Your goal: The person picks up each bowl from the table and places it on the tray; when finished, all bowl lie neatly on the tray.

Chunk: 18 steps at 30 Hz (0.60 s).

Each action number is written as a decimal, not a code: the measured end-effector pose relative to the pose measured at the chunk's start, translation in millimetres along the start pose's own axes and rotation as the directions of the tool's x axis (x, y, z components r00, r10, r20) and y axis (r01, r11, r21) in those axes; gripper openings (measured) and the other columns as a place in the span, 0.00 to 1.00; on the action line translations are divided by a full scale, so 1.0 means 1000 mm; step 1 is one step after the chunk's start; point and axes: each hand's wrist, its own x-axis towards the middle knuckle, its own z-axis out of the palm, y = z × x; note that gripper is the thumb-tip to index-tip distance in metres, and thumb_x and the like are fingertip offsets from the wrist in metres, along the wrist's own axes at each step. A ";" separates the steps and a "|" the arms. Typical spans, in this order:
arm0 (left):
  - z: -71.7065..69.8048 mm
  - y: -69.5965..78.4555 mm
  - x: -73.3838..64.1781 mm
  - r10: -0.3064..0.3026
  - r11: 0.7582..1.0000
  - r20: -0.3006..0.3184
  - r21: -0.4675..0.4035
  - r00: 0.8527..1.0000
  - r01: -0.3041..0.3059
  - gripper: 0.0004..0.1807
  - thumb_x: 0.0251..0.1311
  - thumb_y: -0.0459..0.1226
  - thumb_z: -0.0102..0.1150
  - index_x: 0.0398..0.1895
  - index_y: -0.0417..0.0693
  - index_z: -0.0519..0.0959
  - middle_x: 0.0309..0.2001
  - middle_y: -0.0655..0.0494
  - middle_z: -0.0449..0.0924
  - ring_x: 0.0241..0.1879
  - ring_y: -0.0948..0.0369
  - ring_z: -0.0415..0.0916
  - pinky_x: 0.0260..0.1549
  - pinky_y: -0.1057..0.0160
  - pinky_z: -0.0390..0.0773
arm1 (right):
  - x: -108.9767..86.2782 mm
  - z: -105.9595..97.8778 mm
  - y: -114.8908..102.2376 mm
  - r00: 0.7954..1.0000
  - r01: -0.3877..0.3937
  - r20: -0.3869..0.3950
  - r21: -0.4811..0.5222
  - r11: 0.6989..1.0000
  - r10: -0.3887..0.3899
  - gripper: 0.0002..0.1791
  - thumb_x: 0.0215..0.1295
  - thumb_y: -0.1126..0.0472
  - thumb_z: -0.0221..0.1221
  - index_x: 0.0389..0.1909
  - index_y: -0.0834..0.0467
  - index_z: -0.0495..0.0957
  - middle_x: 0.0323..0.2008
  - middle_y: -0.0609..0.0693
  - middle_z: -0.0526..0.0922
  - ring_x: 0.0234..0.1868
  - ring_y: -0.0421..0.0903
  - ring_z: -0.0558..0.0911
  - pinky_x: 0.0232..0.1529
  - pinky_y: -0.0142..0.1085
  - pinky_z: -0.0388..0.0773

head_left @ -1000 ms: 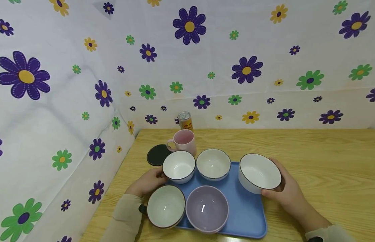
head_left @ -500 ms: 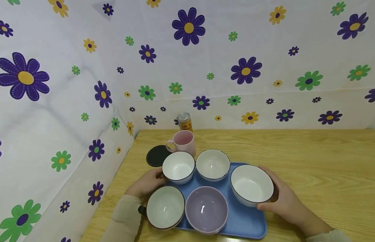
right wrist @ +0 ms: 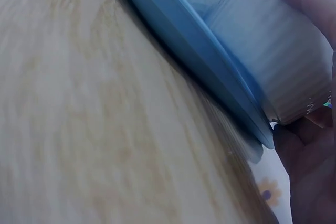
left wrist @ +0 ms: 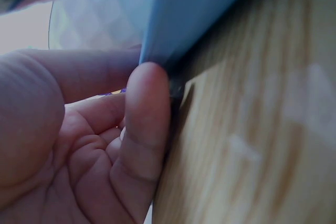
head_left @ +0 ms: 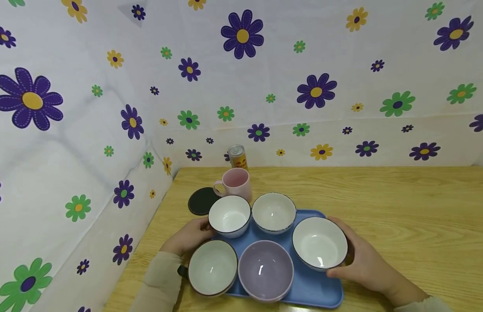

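My right hand [head_left: 360, 255] grips a white bowl [head_left: 320, 242] with a thin dark rim, thumb near the front and fingers round its right side. In the right wrist view this ribbed bowl [right wrist: 273, 40] sits low over the tray's right edge. A blue tray [head_left: 315, 292] carries the other dishes. With thumb and finger, my left hand [head_left: 188, 236] pinches the tray's left edge [left wrist: 181, 19], beside a white bowl [head_left: 230, 216]. Also on the tray are a speckle-rimmed white bowl [head_left: 274, 212], a purple bowl [head_left: 266, 271] and a pale cup [head_left: 212, 268] with a dark handle.
Behind the tray stand a pink mug [head_left: 238, 184] and a drink can [head_left: 238, 157]. A black round coaster [head_left: 202, 200] lies left of the mug. The wood-grain table [head_left: 413, 208] meets a flowered cloth wall [head_left: 210, 26] at the back and left.
My right hand has brought its white bowl left and toward me, down over the tray's right part, and levelled it. My left hand stays at the tray's edge.
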 end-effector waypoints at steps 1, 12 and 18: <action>0.000 0.000 0.000 0.001 1.000 0.000 -0.003 1.000 -0.001 0.24 0.69 0.42 0.59 0.65 0.42 0.75 0.55 0.50 0.81 0.53 0.57 0.75 0.56 0.52 0.74 | 0.000 0.000 0.000 1.000 -0.002 0.001 -0.013 1.000 0.002 0.63 0.41 0.67 0.80 0.78 0.57 0.53 0.64 0.56 0.71 0.58 0.38 0.75 0.57 0.22 0.69; 0.000 -0.003 0.001 0.014 1.000 0.007 -0.026 1.000 -0.014 0.24 0.69 0.41 0.60 0.64 0.39 0.75 0.54 0.49 0.82 0.51 0.57 0.76 0.53 0.55 0.76 | 0.000 0.002 0.000 0.999 -0.028 0.020 -0.083 0.996 0.030 0.64 0.41 0.61 0.82 0.78 0.55 0.53 0.66 0.53 0.71 0.62 0.34 0.71 0.61 0.18 0.59; 0.002 -0.004 0.002 0.013 1.000 0.009 -0.026 1.000 -0.013 0.23 0.69 0.40 0.60 0.63 0.38 0.75 0.53 0.49 0.82 0.50 0.57 0.76 0.51 0.57 0.76 | 0.000 0.003 0.002 0.999 -0.037 0.032 -0.086 0.996 0.040 0.66 0.40 0.61 0.82 0.79 0.56 0.52 0.67 0.56 0.71 0.63 0.32 0.70 0.62 0.17 0.58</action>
